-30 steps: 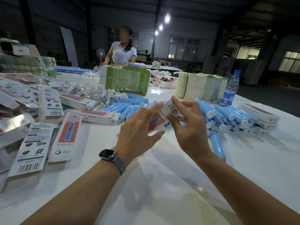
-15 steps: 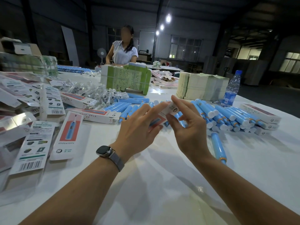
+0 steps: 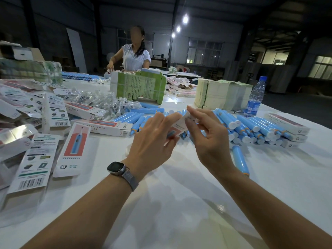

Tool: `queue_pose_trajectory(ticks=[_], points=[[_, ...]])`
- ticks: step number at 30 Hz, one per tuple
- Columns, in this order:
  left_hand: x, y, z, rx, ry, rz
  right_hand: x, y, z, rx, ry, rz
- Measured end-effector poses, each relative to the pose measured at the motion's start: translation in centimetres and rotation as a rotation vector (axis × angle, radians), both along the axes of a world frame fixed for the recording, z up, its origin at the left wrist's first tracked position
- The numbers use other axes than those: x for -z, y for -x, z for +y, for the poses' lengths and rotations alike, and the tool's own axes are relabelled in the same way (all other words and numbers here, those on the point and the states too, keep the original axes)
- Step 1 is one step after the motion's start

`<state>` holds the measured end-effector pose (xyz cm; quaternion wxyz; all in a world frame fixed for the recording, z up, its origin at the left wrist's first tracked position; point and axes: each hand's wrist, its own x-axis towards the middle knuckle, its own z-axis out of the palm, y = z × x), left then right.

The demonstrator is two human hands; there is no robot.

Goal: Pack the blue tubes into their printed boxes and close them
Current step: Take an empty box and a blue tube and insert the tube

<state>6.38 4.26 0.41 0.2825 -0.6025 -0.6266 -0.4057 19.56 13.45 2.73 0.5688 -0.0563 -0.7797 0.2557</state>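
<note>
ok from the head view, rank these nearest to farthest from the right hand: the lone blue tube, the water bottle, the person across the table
From the right hand:
1. Lone blue tube, just to its right on the table.
2. Water bottle, far right, behind the tube pile.
3. Person across the table, at the far end.

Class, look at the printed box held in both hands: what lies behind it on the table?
Behind the printed box, gripped by the left hand and right hand, blue tubes lie piled on the table. The hands and box cover those directly behind.
</note>
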Motion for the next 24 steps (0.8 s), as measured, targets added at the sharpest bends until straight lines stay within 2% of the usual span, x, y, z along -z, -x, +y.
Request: queue_pose_trajectory(ticks=[4,12,19,24], points=[[0.31,-0.32,0.13,-0.008,-0.039,-0.096,-0.07,0.08,0.28,0.006,0.040,-0.037],[0.47,-0.48,0.33,-0.062,0.002,-0.097,0.19,-0.06,0.29,0.002,0.033,-0.195],[0.43,-0.64,0.40,-0.093,-0.034,-0.120,0.35,-0.16,-0.02,-0.039,0.032,-0.131],[0.40,-0.54,0.21,-0.095,-0.058,-0.135,0.24,-0.38,0.22,0.027,-0.050,-0.090]])
